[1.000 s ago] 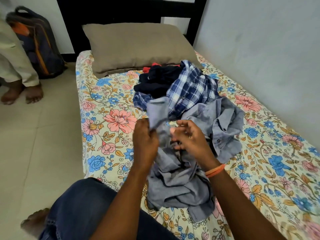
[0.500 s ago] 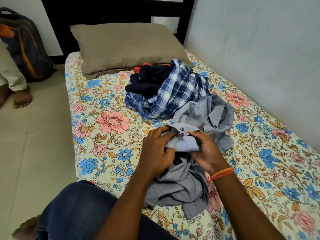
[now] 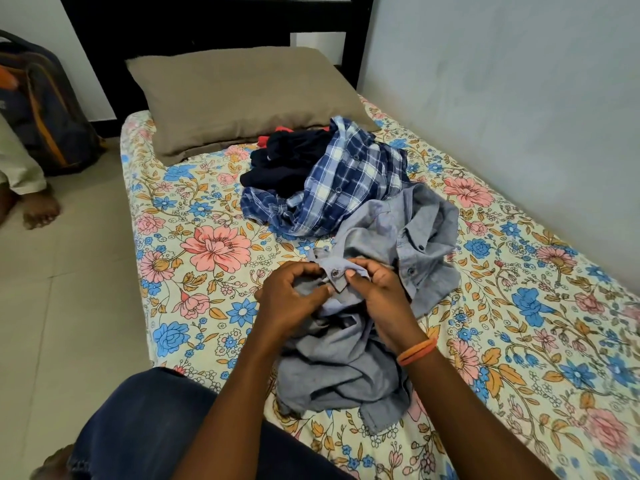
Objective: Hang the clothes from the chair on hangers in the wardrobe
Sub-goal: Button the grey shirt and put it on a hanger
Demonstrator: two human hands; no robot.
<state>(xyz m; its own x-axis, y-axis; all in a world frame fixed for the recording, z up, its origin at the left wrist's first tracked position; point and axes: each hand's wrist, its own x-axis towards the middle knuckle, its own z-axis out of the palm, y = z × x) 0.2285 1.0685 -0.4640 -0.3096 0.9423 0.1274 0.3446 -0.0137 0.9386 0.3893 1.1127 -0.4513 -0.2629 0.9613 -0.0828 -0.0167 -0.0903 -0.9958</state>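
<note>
3 garments at least lie on the bed (image 3: 194, 306), none is on a hanger yet, and no hanger or wardrobe is in view, so I judge the task is at an early stage.

Nearest, at 6 o'clock, a knee (image 3: 145, 427) in jeans rests at the bed edge. Just beyond, both forearms reach forward over the grey shirt (image 3: 408, 244), crumpled at the centre. The left hand (image 3: 291, 303) is curled, fingers pinching the cloth beside a button (image 3: 334, 273). The right hand (image 3: 377, 296) is also closed on the same strip, thumb pressing near the button; it seems a buttoning or unbuttoning step.

Toward 12 o'clock lie the checked shirt (image 3: 346, 181) and dark clothes (image 3: 284, 157), touching. Farther is the pillow (image 3: 242, 95).
</note>
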